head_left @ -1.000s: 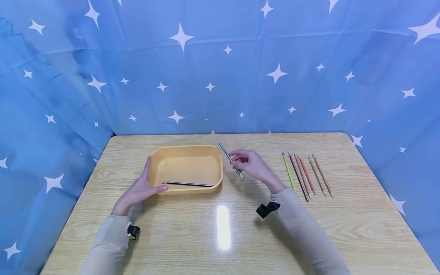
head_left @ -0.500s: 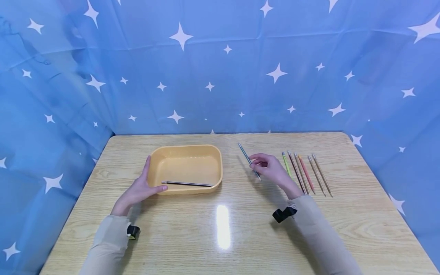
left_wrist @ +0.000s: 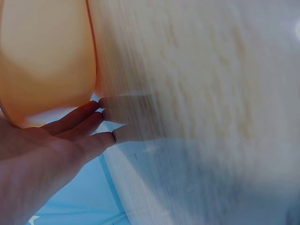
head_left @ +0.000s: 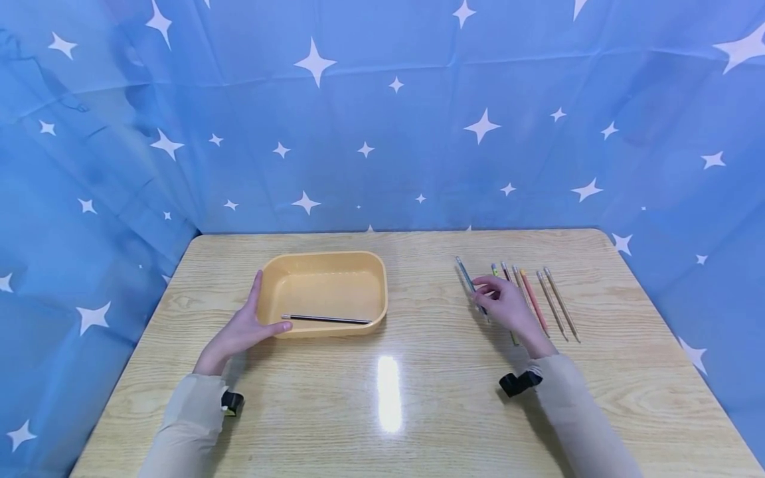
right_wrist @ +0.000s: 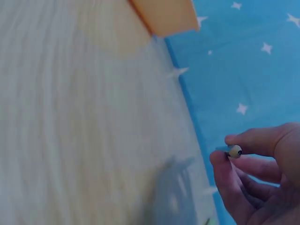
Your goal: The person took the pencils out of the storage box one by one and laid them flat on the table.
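A grey pencil [head_left: 472, 287] is pinched in the right hand [head_left: 508, 307], just beside the pencil row [head_left: 540, 302], right of the yellow tray [head_left: 323, 265]. The tray is steadied by the left hand [head_left: 242, 328], fingers flat.

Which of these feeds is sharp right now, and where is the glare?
Head view: sharp, with a bright glare streak on the table in front of the tray. Left wrist view: table grain smeared by motion blur, left hand soft. Right wrist view: table blurred too, but the pencil tip pinched by the right hand is readable.
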Action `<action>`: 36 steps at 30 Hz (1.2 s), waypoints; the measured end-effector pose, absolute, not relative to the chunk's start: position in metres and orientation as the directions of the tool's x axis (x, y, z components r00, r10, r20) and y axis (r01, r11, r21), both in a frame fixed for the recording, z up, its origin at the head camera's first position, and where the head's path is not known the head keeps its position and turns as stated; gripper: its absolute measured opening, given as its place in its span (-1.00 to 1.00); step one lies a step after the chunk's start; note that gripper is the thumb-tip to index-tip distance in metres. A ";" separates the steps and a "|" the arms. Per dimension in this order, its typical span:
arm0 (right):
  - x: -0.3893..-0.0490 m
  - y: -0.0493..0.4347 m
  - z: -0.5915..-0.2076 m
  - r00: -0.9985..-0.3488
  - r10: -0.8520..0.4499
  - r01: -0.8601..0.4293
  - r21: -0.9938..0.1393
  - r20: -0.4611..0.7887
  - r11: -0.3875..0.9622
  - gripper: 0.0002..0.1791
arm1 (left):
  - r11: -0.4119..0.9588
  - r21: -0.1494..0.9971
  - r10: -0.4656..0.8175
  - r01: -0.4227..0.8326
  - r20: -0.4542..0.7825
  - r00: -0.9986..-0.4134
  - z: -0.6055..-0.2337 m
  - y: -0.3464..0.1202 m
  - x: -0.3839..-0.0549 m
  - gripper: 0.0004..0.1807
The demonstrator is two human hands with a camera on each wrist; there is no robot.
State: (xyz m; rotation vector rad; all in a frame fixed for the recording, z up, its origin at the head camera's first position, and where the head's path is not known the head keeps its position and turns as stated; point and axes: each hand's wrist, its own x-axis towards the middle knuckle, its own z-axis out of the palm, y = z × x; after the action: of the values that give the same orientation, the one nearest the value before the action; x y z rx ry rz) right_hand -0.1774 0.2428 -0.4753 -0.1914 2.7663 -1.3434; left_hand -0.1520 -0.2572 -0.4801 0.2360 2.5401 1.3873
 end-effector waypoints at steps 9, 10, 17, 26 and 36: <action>-0.168 0.266 -0.480 -0.995 -0.098 -0.088 -0.718 0.027 0.691 -0.66 | 0.542 0.840 0.251 0.022 -0.136 -0.958 -0.479 -0.257 -0.151 0.33; -0.168 0.267 -0.480 -0.995 -0.097 -0.091 -0.715 0.032 0.693 -0.67 | 0.542 0.840 0.250 0.020 -0.138 -0.958 -0.479 -0.257 -0.151 0.33; -0.166 0.274 -0.485 -0.991 -0.091 -0.133 -0.648 0.099 0.749 -0.77 | 0.534 0.845 0.250 0.017 -0.138 -0.958 -0.479 -0.257 -0.151 0.33; -0.162 0.275 -0.489 -0.985 -0.082 -0.158 -0.600 0.152 0.784 -0.86 | 0.537 0.844 0.251 0.018 -0.139 -0.958 -0.479 -0.257 -0.152 0.33; -0.162 0.273 -0.488 -0.991 -0.083 -0.128 -0.586 0.103 0.800 -0.84 | 0.536 0.844 0.245 0.017 -0.136 -0.960 -0.480 -0.257 -0.151 0.32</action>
State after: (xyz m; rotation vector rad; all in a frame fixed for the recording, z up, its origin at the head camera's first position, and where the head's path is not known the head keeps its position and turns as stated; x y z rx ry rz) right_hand -0.1623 0.2726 -0.4885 -0.1783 3.0488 -1.0015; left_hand -0.1511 -0.2570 -0.4797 0.2205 2.5366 1.3905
